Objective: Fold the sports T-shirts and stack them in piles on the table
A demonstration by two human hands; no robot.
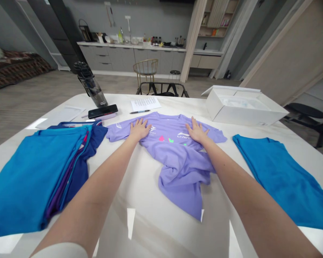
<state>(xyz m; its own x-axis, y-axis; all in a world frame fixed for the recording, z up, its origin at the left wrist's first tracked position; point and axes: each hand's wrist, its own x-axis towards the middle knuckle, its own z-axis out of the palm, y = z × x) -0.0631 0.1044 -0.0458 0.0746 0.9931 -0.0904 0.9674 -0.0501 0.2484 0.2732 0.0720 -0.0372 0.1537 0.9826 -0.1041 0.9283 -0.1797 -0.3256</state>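
Observation:
A lavender T-shirt (pixel 174 154) with white logos and small coloured prints lies on the white table. Its collar and sleeves are spread toward the far side, while the lower part is bunched and twisted toward me. My left hand (pixel 140 129) rests flat on the shirt near its left shoulder, fingers apart. On the chest's right side, beside the white lettering, my right hand (pixel 197 131) presses down with spread fingers. Neither hand grips the cloth.
Folded blue and navy clothes (pixel 37 157) are stacked at the left; a folded blue garment (pixel 282 175) lies right. Beyond are a white open box (pixel 239 107), a printed sheet (pixel 145 104), a pen (pixel 140 111), a phone (pixel 102 111) and a bottle (pixel 93 87).

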